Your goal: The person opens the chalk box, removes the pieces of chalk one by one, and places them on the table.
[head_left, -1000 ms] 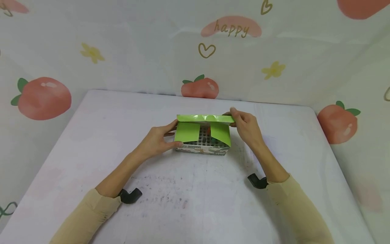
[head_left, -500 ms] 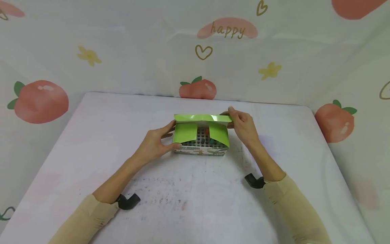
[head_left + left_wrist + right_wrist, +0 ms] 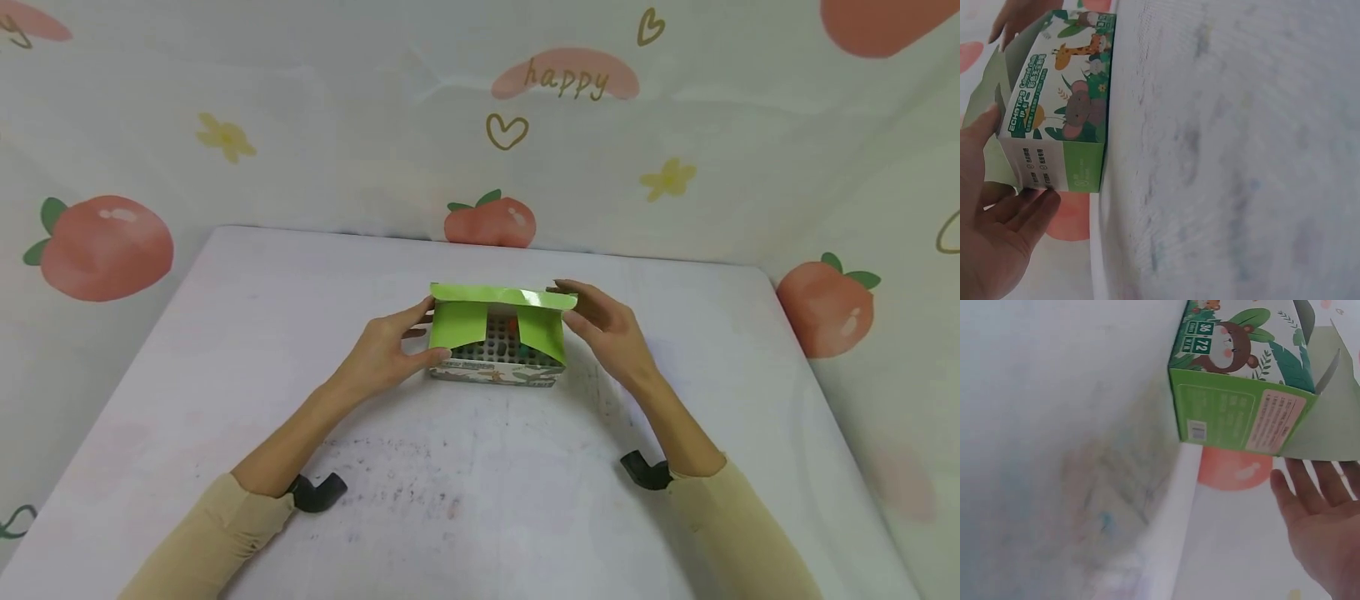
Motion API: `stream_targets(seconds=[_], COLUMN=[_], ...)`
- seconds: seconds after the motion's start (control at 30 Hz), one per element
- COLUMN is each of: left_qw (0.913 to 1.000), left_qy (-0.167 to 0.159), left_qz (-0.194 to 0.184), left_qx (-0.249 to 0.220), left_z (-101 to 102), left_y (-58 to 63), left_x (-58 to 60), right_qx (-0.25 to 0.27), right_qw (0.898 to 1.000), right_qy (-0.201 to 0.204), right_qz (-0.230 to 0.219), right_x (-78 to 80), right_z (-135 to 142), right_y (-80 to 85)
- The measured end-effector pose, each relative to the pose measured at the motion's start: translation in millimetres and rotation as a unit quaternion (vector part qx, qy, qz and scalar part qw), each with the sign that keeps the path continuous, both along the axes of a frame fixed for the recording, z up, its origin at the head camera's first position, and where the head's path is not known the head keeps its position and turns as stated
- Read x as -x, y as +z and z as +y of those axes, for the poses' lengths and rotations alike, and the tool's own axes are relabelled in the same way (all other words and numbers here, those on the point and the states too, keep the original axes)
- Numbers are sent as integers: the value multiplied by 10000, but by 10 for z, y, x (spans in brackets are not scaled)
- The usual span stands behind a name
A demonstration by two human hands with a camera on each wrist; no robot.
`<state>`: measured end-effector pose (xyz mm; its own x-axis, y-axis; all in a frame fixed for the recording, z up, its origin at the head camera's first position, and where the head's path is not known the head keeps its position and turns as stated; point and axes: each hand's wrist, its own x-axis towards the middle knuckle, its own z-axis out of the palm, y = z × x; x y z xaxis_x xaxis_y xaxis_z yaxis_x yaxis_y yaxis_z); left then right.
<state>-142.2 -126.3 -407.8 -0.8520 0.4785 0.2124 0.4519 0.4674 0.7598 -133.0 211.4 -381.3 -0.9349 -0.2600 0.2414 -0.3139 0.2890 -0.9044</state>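
Note:
A small cardboard box (image 3: 491, 375) stands on the table, printed with animals and leaves. Its green lid (image 3: 502, 295) is raised along the back, and two green side flaps (image 3: 459, 323) fold partly over the opening. Between them shows a grid of dark round holes or ends with bits of orange and green. My left hand (image 3: 386, 346) holds the box's left end, thumb at the front corner and fingers along the side. My right hand (image 3: 609, 329) is at the lid's right edge, its fingers (image 3: 1310, 490) extended behind the lid in the right wrist view.
The white table (image 3: 450, 533) has faint dark and coloured smudges in front of the box. A white cloth backdrop (image 3: 360, 108) printed with peaches, flowers and hearts hangs behind it. Black curved pieces (image 3: 321, 493) stick out at both wrists.
My right hand has let go of the lid's right edge, spread its fingers and shifted slightly right and down. The left hand stays on the box, and the lid remains raised.

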Motion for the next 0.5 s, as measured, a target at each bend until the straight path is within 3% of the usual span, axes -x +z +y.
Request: stream_targets(seconds=[0.27, 0.5], left_qw=[9998, 9994], left_qy=[6, 21], left_qz=[-27, -100], left_qx=[171, 332], left_z=[-1, -12], left_y=[-10, 2], left_x=[15, 10], right_qx=[-329, -271], right_qw=[9930, 9802], right_qy=[308, 689], right_qz=[1089, 1834], right_x=[-220, -154], right_z=[-45, 13], right_y=[171, 3])
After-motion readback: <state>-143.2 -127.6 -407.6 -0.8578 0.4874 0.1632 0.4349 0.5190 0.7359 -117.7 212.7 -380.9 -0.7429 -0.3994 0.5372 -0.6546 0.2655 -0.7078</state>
